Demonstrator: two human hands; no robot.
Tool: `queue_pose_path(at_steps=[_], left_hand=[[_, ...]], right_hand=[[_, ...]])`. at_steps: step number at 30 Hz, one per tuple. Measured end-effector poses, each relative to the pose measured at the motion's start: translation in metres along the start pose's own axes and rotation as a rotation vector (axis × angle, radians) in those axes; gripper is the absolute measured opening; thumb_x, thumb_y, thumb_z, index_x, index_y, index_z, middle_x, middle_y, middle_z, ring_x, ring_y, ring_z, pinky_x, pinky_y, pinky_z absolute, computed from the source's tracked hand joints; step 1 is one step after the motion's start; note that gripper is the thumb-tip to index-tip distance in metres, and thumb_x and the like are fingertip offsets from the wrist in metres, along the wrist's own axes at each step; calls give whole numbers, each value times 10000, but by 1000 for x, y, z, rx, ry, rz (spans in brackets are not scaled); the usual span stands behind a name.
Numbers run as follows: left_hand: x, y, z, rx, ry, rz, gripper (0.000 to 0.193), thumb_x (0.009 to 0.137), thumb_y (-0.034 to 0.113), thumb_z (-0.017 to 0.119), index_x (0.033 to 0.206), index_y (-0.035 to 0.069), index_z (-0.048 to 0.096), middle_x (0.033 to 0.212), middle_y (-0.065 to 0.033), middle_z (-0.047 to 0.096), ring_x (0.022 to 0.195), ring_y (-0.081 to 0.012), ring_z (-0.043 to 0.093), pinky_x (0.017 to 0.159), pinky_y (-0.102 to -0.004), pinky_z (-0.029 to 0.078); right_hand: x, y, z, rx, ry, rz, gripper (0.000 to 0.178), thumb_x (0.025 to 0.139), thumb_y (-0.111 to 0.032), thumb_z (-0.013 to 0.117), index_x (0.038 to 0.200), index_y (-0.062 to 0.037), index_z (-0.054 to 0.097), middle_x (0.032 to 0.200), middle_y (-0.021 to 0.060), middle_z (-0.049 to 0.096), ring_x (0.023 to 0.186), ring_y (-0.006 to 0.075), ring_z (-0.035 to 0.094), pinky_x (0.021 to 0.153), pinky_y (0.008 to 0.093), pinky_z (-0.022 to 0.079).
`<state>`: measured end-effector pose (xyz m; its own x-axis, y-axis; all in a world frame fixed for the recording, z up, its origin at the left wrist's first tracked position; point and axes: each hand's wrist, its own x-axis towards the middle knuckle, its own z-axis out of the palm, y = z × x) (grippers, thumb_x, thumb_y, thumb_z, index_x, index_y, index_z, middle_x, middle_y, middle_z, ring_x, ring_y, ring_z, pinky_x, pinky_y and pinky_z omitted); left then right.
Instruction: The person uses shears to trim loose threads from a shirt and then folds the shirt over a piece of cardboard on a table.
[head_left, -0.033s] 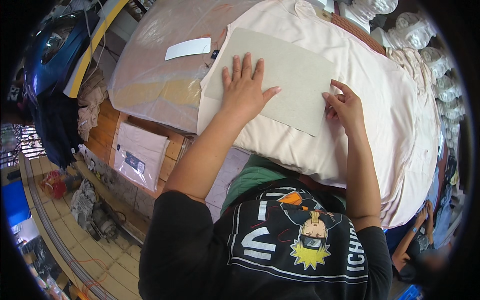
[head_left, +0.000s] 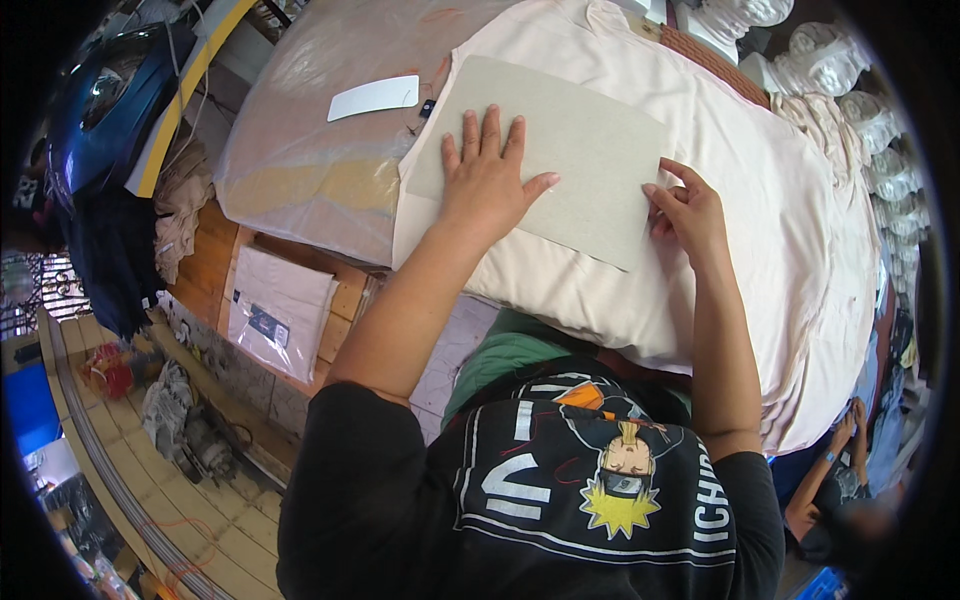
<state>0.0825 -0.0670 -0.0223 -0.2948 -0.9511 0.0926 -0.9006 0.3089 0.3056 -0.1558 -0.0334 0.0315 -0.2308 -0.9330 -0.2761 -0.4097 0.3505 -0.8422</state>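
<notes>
A grey cardboard sheet (head_left: 590,130) lies flat and slightly slanted on a pale cream garment (head_left: 760,230), which is spread over a large plastic-wrapped bundle. My left hand (head_left: 480,185) is open, its palm down and fingers spread on the left half of the sheet. At the sheet's right edge, my right hand (head_left: 692,212) is bent with thumb and fingertips at the border; its lower fingers are curled and partly hidden. A small black label (head_left: 428,108) shows beside the sheet's upper left. A white card tag (head_left: 374,98) rests on the plastic.
A folded garment in clear plastic (head_left: 278,312) lies on a wooden bench (head_left: 208,262) to the left. Several white plastic-wrapped bundles (head_left: 825,60) line the right. A blue motorbike (head_left: 110,100) stands at far left. Another person's arm (head_left: 825,465) shows at lower right.
</notes>
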Motion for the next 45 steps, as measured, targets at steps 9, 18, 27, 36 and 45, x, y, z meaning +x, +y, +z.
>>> queue_pose_path(at_steps=[9,18,27,36,45], left_hand=[[2,3,-4,27,-44,-27,749,878,543,460,1427,76,256,1494,-200,146,1388,-376,79,1090,-543,61],[4,2,-1,26,-73,-24,785,867,558,468,1431,64,236,1490,-222,126,1385,-398,48,1082,-568,50],[-38,-46,-79,-791,52,-88,316,887,288,586,1058,24,627,1010,-75,637,967,-136,574,856,-260,426],[-155,-147,37,-766,-617,-330,489,786,225,707,1192,6,542,1080,-70,619,995,-165,568,881,-287,424],[-162,-98,128,-782,-547,-515,585,675,298,789,1127,-7,577,1097,-86,614,991,-185,560,890,-284,406]], right_hand=[[-2,7,-8,-7,-57,-15,435,813,-94,636,1220,5,520,676,64,633,490,97,549,463,239,433],[0,13,-11,-8,-64,-57,449,798,-102,651,1211,21,523,692,83,647,503,110,571,482,247,459],[-87,29,-129,-168,277,-154,354,840,-242,645,1130,-44,599,758,62,658,555,88,578,485,201,408],[-223,200,-207,-349,-166,631,463,801,-346,685,1108,-6,619,932,111,676,758,138,646,602,250,495],[-206,305,-143,827,398,220,588,804,-352,695,1241,-27,476,1195,96,558,1110,213,519,956,385,409]])
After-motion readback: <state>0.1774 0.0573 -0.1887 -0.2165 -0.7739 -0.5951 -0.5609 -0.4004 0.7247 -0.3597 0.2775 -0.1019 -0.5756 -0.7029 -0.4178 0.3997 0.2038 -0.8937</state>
